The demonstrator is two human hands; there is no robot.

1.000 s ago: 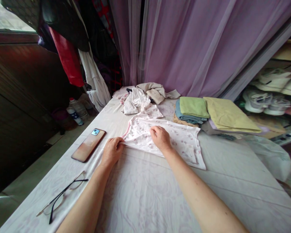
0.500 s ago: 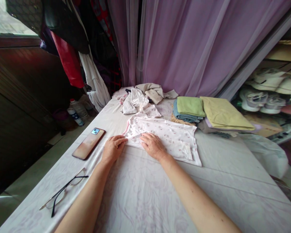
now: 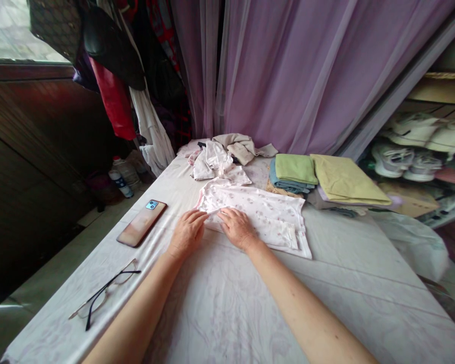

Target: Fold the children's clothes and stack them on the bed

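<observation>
the pink-printed white baby top (image 3: 261, 215) is lying flat on the patterned sheet (image 3: 227, 308), and i'm pressing my open left hand (image 3: 187, 233) on its near edge, not gripping anything, while my open right hand (image 3: 237, 228) is resting on the cloth just beside it. my phone (image 3: 141, 223) and glasses (image 3: 104, 294) are lying to the left, folded cloths (image 3: 291, 169) just beyond the top.

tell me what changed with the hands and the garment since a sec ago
The right hand has slid left across the garment toward the left hand, which has moved in from the edge, seemingly folding it inward. The hands now sit close together. The phone, glasses and folded stacks stayed put.
</observation>
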